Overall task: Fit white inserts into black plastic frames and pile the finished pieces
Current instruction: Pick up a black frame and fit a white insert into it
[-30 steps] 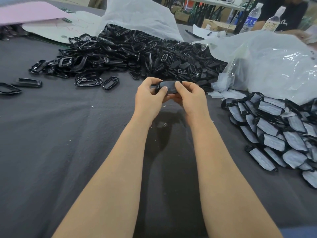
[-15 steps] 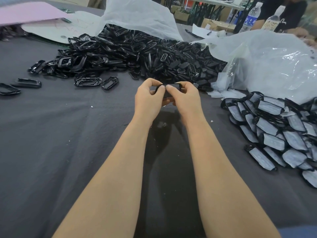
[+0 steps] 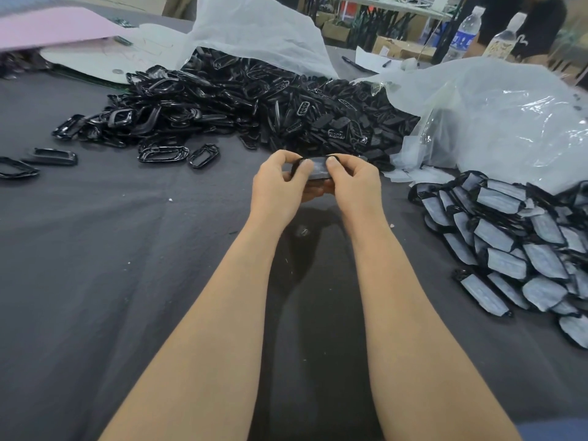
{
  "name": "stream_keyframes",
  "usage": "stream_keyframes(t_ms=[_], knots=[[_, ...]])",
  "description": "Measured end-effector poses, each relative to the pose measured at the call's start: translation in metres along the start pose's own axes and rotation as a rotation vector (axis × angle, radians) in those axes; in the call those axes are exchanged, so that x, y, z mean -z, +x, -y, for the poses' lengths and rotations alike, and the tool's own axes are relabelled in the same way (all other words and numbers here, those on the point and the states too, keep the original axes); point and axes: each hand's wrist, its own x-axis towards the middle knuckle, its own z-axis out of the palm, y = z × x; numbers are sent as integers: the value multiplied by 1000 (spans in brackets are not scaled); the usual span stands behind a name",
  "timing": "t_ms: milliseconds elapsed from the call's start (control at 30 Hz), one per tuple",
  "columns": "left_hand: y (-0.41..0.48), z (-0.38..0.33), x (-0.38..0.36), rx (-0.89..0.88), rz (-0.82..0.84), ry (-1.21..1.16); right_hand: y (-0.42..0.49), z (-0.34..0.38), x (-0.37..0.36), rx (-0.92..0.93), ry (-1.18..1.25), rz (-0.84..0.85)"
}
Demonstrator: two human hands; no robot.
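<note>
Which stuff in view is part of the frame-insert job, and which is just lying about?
Job: left hand, right hand, held piece, heap of black frames, finished pile on the right.
Lying about: pink sheet, water bottle.

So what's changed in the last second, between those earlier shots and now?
Little. The left hand and right hand keep their grip on the same piece; the thumbs closed together, then spread again, baring a paler face. The heap of black frames and the finished pile stayed put.
</note>
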Motion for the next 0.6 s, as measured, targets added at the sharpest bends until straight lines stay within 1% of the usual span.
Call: stream_keyframes(t_ms=[67, 167, 233, 333, 400, 467, 600], knots=[[0, 1, 0, -1, 42, 22, 0, -1, 1, 11, -18, -16], [1, 2, 1, 23, 30, 22, 0, 0, 2, -16, 22, 10], [2, 2, 2, 32, 1, 57, -1, 2, 4, -30, 44, 83], [2, 2, 3, 54, -7, 21, -1, 4, 9, 11, -110, 203], [2, 1, 2, 73, 9, -33, -1, 4, 10, 49, -169, 201], [1, 0, 2, 88, 27, -83, -2, 5, 12, 62, -153, 193], [-1, -3, 2, 105, 51, -94, -1, 6, 17, 25, -131, 220]])
